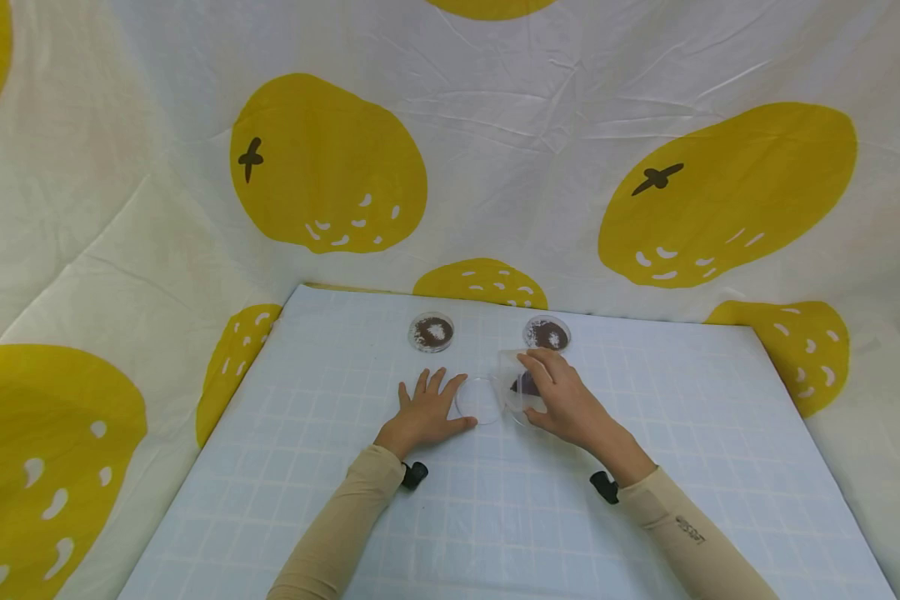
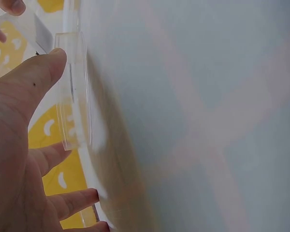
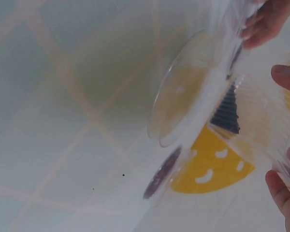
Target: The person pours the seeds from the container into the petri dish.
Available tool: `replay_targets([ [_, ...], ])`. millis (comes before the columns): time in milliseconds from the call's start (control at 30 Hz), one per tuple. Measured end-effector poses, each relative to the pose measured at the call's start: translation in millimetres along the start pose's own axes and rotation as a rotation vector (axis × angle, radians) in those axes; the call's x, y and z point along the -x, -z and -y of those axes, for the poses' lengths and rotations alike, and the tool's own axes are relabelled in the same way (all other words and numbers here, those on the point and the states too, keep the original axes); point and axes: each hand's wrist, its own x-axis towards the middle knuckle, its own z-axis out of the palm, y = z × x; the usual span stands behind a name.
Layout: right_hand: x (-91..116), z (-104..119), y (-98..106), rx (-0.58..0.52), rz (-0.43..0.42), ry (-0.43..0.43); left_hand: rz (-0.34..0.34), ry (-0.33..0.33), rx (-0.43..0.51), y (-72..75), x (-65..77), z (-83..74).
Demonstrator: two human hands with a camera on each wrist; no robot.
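My left hand (image 1: 424, 415) lies on the table with its fingers spread, thumb and index finger holding a clear petri dish (image 1: 478, 402) at its sides. The thumb presses on the dish wall (image 2: 72, 96) in the left wrist view. With my right hand (image 1: 570, 402) I grip a clear, ridged plastic box (image 1: 507, 365), tilted towards the dish. Dark grains (image 3: 226, 115) have gathered in one corner of the box. Below the box, a clear round dish or lid (image 3: 176, 96) sits on the table, mostly covered by box and hand in the head view.
Two petri dishes with dark brown grains spread in them stand farther back, one left (image 1: 413, 340) and one right (image 1: 527, 333). The pale checked table (image 1: 330, 467) meets a hanging cloth (image 1: 495, 167) with yellow fruit prints at its back edge. A few dark specks (image 3: 123, 175) lie on the table.
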Motion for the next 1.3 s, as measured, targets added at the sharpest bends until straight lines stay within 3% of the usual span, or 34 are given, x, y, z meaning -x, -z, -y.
replay_targets([
  [1300,-3.4,4.0,-3.9,0.159,0.004,0.074,-0.009,-0.005,-0.011,-0.4,0.5,0.7],
])
